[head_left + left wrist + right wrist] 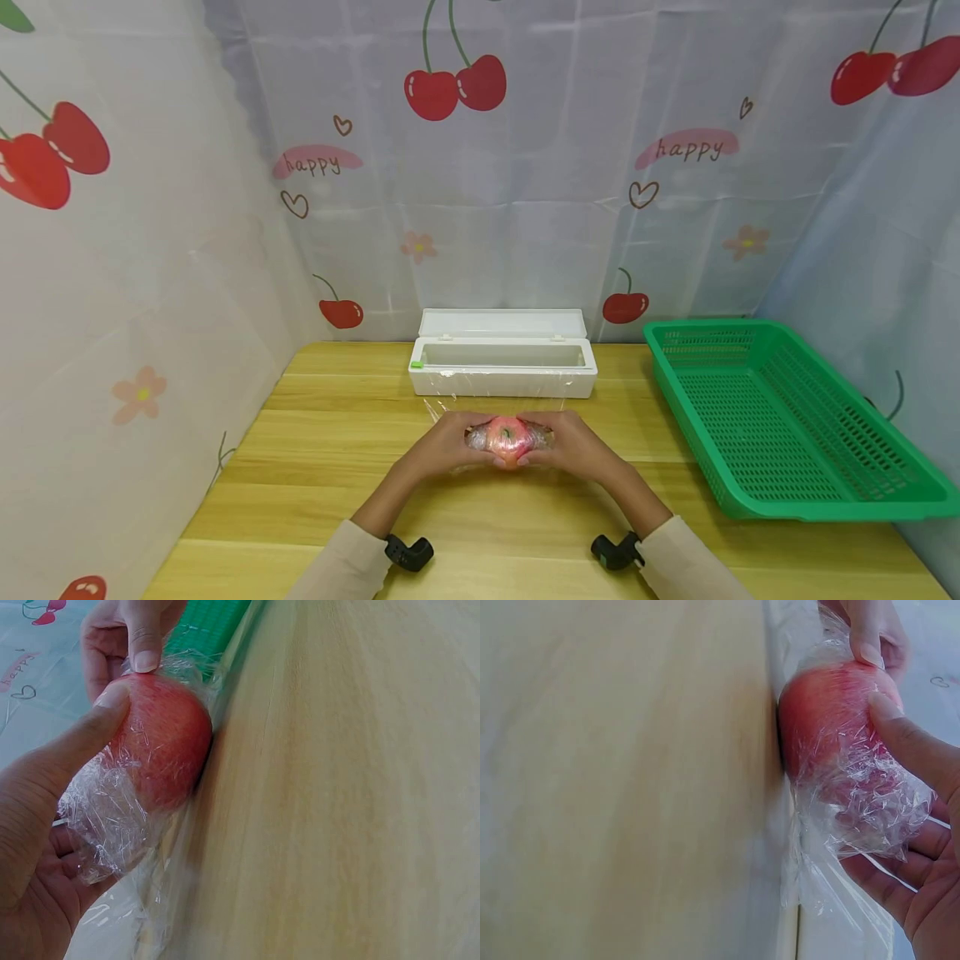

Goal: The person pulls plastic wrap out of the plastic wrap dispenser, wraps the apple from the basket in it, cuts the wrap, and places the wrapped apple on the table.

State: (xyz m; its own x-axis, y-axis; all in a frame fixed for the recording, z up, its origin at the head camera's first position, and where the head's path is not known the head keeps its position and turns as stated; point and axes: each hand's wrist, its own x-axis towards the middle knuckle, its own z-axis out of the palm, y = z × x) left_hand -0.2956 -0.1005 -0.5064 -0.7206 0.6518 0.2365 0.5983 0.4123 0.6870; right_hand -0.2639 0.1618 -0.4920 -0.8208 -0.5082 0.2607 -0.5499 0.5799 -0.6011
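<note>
A red apple [507,443] sits on the wooden table in front of me, wrapped in clear cling film [112,814] that bunches at both its sides. My left hand [450,442] holds it from the left, thumb on the near side of the fruit. From the right my right hand [573,446] holds it the same way, its thumb pressed on the apple in the right wrist view. Loose film stretches from the apple toward a white cling film box [502,385] behind it. The far fingers are partly hidden behind the film and fruit.
The white box has its lid [502,323] raised and a green tab on its left front edge. To the right stands a green plastic basket [738,505] with slotted walls. A printed curtain [525,200] encloses the table [315,483] at the back and sides.
</note>
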